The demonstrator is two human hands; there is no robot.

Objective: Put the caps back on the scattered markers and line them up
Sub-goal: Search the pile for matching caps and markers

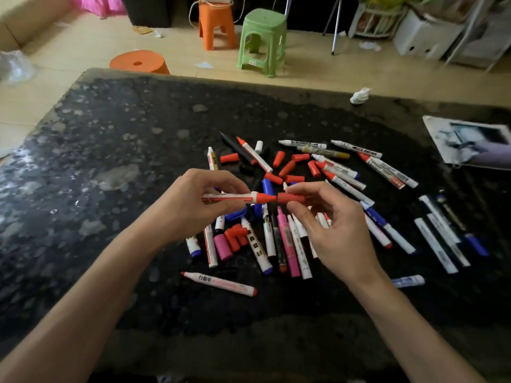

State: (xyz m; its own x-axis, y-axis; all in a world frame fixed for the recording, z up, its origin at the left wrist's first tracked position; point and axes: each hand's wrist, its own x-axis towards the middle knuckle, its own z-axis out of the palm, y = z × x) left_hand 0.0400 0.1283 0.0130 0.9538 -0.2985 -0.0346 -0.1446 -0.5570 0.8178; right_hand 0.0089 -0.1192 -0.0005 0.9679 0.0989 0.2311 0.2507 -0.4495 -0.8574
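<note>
Desk (pixel 116 139): dark, speckled top with pale smears at left. Markers (pixel 287 244) and loose red caps (pixel 287 168) lie scattered at centre, some overlapping. Several markers (pixel 439 241) lie roughly side by side at right. A crumpled tissue (pixel 359 95) sits near the far edge; a printed sheet (pixel 475 142) lies at far right.

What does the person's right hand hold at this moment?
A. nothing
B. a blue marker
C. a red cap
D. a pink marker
C: the right hand pinches a red plastic cap between its fingertips, just in front of the red tip of the white marker held by the left hand.
</note>
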